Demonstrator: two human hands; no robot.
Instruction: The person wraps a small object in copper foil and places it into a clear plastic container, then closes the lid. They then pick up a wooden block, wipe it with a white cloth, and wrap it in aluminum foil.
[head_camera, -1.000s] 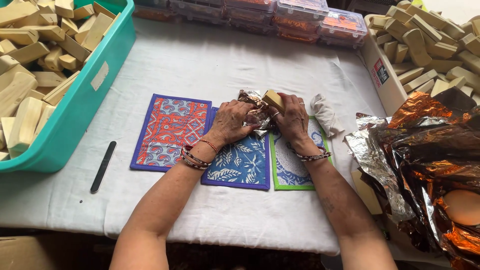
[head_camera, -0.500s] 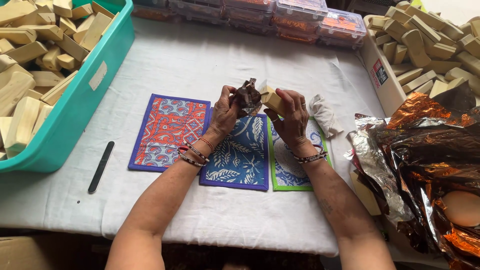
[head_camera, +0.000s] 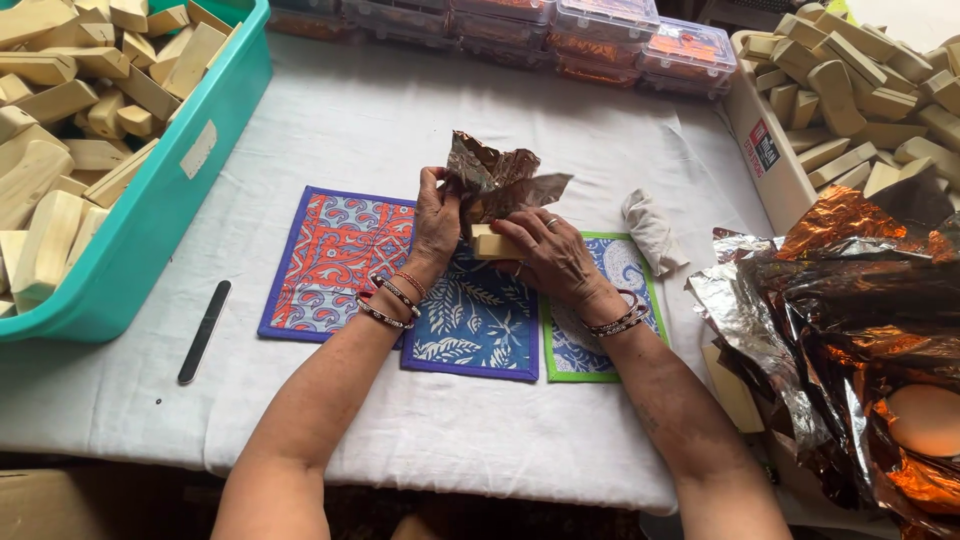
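A crumpled foil sheet (head_camera: 497, 178) is pinched up in the left hand (head_camera: 437, 222) while a pale block (head_camera: 492, 243), unwrapped yet, is clasped by the right hand (head_camera: 553, 257) above the blue mat (head_camera: 474, 320).

You're holding crinkled, shiny metallic foil (head_camera: 497, 175) against a smooth, matt pale wooden block (head_camera: 492, 243). Under your hands lie printed, quilted cloth mats (head_camera: 340, 260) on a matt white cloth-covered worktop (head_camera: 400, 120). The teal tub (head_camera: 150, 230) is glossy plastic.
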